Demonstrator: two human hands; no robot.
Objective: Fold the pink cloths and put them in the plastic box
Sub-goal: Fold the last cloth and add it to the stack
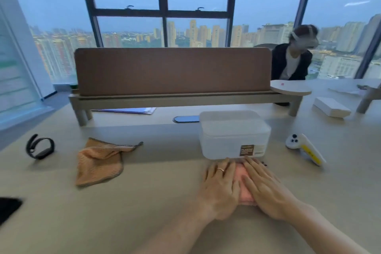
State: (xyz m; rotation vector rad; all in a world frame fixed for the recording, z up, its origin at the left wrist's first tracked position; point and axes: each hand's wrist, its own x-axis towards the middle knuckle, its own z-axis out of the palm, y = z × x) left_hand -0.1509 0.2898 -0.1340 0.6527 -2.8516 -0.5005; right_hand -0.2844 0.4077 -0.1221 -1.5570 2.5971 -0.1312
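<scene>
Beside the plastic box, left hand and right hand flat, fingers extended, on a folded pink cloth.

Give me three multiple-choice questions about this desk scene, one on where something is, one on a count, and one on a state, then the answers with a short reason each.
1. Where does the loose cloth lie relative to the plastic box?
A. To its left
B. Inside it
C. On its lid

2. How many cloths show on the desk?
A. One
B. Two
C. Four

3. What are the hands doing?
A. Lifting the box
B. Pressing flat on the folded cloth
C. Holding the wristband

Answers:
1 A, the loose cloth sits crumpled on the desk left of the box.
2 B, one lies loose and one is under the hands.
3 B, the left hand and right hand lie palm down on it, fingers extended.
</scene>
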